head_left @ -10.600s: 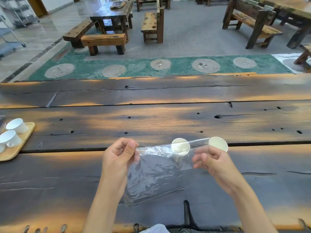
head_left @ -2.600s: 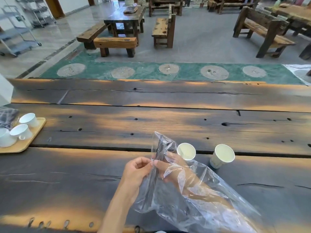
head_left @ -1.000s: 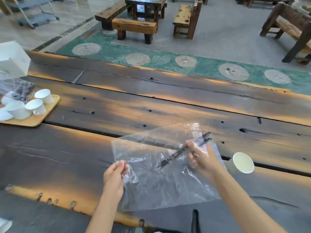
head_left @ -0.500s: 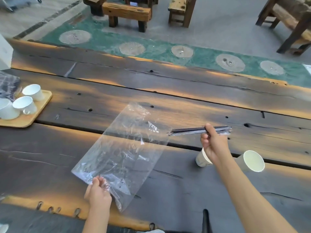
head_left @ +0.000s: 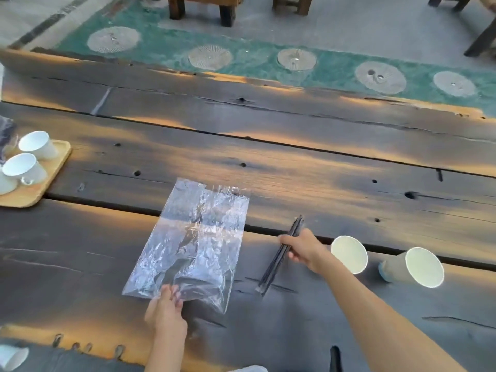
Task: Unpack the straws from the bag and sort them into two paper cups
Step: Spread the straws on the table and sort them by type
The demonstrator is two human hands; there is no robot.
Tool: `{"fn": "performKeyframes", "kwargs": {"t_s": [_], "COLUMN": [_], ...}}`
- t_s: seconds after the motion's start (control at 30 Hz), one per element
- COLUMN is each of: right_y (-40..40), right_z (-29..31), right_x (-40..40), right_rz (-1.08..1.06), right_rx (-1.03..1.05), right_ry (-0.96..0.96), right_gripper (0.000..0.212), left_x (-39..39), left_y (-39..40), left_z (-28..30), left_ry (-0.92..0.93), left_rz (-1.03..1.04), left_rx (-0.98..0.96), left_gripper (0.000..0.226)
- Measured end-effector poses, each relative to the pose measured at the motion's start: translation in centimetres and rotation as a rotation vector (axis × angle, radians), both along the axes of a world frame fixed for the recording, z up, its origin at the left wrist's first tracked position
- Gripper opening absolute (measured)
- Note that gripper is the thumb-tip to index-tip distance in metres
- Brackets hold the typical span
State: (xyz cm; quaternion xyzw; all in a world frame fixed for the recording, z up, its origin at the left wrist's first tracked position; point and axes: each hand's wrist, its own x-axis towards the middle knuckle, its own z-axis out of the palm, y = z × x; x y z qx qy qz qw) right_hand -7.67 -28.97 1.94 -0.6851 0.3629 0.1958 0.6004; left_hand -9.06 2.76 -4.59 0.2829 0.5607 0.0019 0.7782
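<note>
A clear plastic bag (head_left: 196, 237) lies flat on the dark wooden table (head_left: 295, 178), and my left hand (head_left: 166, 310) pinches its near edge. My right hand (head_left: 302, 249) grips a bundle of dark straws (head_left: 273, 267) near its far end; the bundle slants toward me with its near tip at the table surface. Just right of that hand stand two white paper cups, the nearer cup (head_left: 349, 253) and the farther cup (head_left: 418, 267), both with their mouths tilted toward me.
A light wooden tray (head_left: 51, 178) with white ceramic cups (head_left: 25, 169) sits at the table's left edge. A white object (head_left: 10, 357) shows at the bottom left corner. Beyond the table lie a green floor strip and wooden benches.
The straws came fully out of the bag. My right hand swung the bundle from level to slanting down onto the table. My left hand laid the bag flat.
</note>
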Motion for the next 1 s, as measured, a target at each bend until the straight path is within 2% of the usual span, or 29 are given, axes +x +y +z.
{"fn": "performKeyframes", "kwargs": {"t_s": [0.13,0.2,0.27,0.5,0.6,0.67,0.8,0.87,1.0], "right_y": [0.8,1.0,1.1,0.7,0.3,0.1,0.2,0.5,1.3], "right_z": [-3.1,-4.4,-5.4,-7.7,-8.2,-8.4,-8.2,-7.9,-7.6], "right_x": [1.0,1.4,1.8,2.3,2.2,2.0,0.5,-1.2,-5.4], "right_rz": [0.195,0.212,0.204,0.202,0.172,0.105,-0.078,-0.132,-0.181], "right_rx": [-0.156,-0.188,-0.203,-0.310,-0.359,-0.357,-0.305,-0.294,-0.265], "right_ry": [0.120,0.142,0.162,0.132,0.098,0.079,0.043,0.022,0.008], "right_gripper": [0.018,0.018,0.019,0.016,0.022,0.020,0.009,0.011,0.014], "left_x": [-0.5,-1.0,-1.3,-2.6,-3.6,-3.5,-2.1,-1.2,0.5], "left_y": [-0.8,-0.6,-0.5,-1.1,-3.6,-5.7,-9.5,-11.1,-14.1], "left_z": [-1.1,-1.4,-1.6,-2.3,-1.1,-0.1,1.1,1.2,0.5], "left_ry": [0.174,0.212,0.218,0.469,0.337,0.203,-0.016,-0.080,-0.122], "left_rz": [-0.175,-0.297,-0.343,-0.418,-0.557,-0.746,-1.135,-1.257,-1.467], "left_rx": [0.179,0.326,0.373,0.605,0.716,0.759,0.707,0.706,0.885], "left_gripper": [0.018,0.017,0.015,0.038,0.024,0.018,0.012,0.012,0.010]}}
